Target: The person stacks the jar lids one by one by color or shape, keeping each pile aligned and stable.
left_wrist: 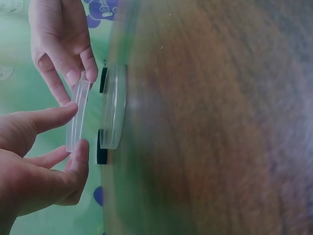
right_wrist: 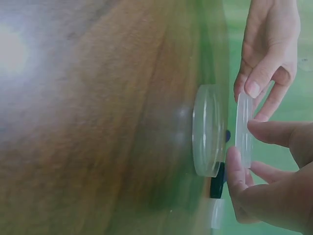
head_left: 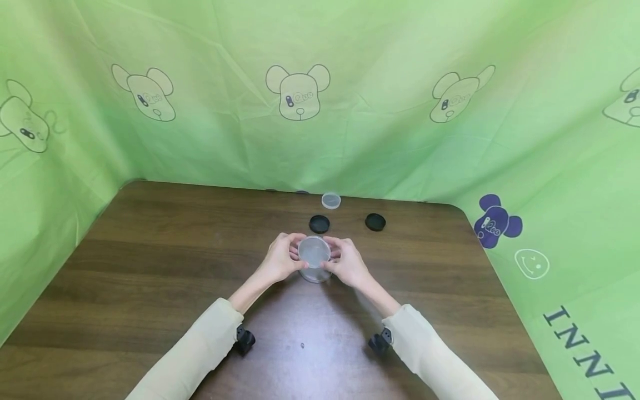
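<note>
Both hands hold one round, shallow translucent lid-like disc (head_left: 314,251) between them. My left hand (head_left: 281,259) pinches its left edge, and my right hand (head_left: 347,263) pinches the right edge. In the left wrist view the disc (left_wrist: 78,115) is seen edge-on, thumbs on one side and fingers on the other. Below it, apart from it, a clear round shallow dish (head_left: 316,277) rests on the table. Its low transparent wall (right_wrist: 196,129) shows in the right wrist view. The held disc partly covers the dish in the head view.
Behind the hands lie two round black lids (head_left: 319,224), the other black lid (head_left: 375,222) farther right. A small clear round piece (head_left: 331,200) sits near the back edge of the brown wooden table (head_left: 175,266). Green printed cloth (head_left: 375,150) hangs around the table.
</note>
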Motion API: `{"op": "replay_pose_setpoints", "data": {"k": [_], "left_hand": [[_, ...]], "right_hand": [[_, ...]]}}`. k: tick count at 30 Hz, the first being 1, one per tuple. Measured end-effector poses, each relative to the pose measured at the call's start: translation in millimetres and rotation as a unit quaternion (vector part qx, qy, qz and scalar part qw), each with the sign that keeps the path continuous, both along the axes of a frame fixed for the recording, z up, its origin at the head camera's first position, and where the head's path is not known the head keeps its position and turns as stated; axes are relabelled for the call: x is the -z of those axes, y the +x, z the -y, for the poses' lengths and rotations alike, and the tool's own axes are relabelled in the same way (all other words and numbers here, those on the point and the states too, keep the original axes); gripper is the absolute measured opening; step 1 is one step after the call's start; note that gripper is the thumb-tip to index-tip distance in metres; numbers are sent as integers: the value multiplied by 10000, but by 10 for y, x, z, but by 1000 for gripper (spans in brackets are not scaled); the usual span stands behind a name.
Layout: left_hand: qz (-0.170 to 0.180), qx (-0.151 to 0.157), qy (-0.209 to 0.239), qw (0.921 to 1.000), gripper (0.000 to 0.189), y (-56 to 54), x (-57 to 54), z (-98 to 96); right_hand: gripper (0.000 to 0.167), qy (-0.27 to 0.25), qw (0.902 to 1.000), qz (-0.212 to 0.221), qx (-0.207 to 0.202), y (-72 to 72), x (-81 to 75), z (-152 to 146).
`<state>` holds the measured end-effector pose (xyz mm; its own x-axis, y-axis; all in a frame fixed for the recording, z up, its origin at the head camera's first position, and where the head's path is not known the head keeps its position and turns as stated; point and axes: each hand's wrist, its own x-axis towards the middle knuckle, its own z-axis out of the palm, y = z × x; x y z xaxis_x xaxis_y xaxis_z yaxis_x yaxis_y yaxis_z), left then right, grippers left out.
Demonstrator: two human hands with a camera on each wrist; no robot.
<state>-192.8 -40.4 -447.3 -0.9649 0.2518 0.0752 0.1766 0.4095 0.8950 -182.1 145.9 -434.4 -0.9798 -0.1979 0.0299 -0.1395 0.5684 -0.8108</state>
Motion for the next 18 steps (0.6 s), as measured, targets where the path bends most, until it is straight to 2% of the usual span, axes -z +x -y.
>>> {"op": "replay_pose_setpoints", "data": {"k": [18], "left_hand": [[7, 138, -257, 9996, 57, 22, 75, -41]], "right_hand": [[57, -79, 9999, -58, -22, 72, 104, -40]]}}
